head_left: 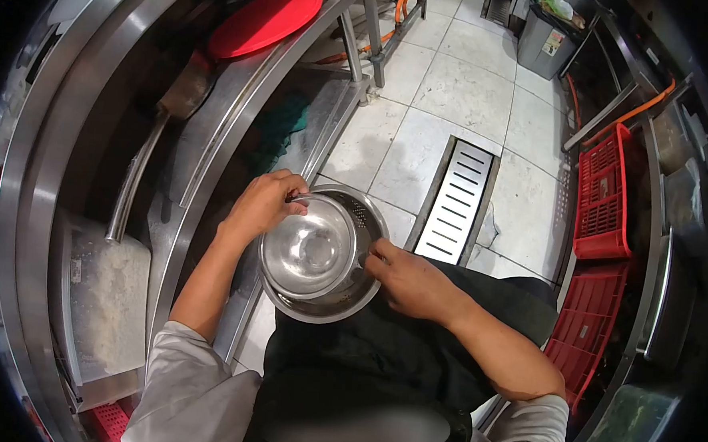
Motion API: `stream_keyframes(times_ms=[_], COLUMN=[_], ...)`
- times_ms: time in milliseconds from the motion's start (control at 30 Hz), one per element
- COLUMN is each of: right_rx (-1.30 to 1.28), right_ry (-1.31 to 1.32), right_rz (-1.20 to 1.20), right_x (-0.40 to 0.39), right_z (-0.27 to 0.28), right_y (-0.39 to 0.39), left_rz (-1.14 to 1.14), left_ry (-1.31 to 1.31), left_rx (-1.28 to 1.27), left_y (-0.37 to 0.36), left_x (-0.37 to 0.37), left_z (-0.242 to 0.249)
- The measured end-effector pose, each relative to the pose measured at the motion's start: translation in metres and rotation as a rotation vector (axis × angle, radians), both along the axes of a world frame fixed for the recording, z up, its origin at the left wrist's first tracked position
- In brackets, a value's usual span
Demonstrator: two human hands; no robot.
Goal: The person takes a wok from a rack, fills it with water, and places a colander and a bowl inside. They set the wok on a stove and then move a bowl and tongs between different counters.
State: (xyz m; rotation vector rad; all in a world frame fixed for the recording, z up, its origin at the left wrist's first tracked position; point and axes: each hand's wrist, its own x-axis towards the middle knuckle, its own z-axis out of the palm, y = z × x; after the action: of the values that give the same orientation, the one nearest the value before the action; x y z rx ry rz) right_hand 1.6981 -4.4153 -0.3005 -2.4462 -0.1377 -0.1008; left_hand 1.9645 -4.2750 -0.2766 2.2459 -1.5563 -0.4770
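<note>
Kitchen floor point(449, 90) below; both hands, left point(263, 204) & right point(411, 280), grip steel bowl point(308, 251) nested in colander point(358, 289).

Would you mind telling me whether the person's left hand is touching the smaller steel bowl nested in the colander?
Touching. The head view shows the left hand with fingers curled over the far rim of the steel bowl, which sits inside the perforated colander; no gap is visible.

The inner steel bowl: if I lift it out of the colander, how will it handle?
The steel bowl looks rigid and thin-walled, so probably light. Its polished surface may be slippery. It sits loosely nested in the colander, so should lift free, though its rounded bottom may rock.
</note>
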Motion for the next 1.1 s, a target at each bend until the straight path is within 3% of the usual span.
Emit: stream_keyframes(times_ms=[167, 300, 500, 600, 800, 1000, 1100], right_rx=[-0.058, 0.036, 0.103, 0.120, 0.079, 0.080, 0.110], right_ry=[0.059, 0.044, 0.016, 0.011, -0.047, 0.028, 0.062], right_rz=[-0.044, -0.037, -0.055, -0.068, -0.074, -0.044, -0.055], right_x=[-0.006, -0.011, -0.013, -0.013, -0.016, -0.022, -0.024], right_z=[-0.006, -0.001, 0.002, 0.003, -0.002, 0.000, -0.004], right_y=[0.015, 0.021, 0.020, 0.017, 0.013, 0.010, 0.013], left_rz=[-0.050, -0.028, -0.030, -0.104, -0.042, -0.177, -0.139], left_ry=[0.002, 0.096, 0.036, -0.010, -0.007, -0.107, 0.035], left_rx=[0.054, 0.165, 0.335, 0.322, 0.235, 0.130, 0.152], left_y=[-0.004, -0.012, -0.018, -0.017, -0.019, -0.017, -0.022], left_x=[0.001, -0.005, -0.007, -0.003, -0.022, -0.022, -0.027], left_z=[0.000, 0.014, 0.023, 0.022, 0.032, 0.030, 0.044])
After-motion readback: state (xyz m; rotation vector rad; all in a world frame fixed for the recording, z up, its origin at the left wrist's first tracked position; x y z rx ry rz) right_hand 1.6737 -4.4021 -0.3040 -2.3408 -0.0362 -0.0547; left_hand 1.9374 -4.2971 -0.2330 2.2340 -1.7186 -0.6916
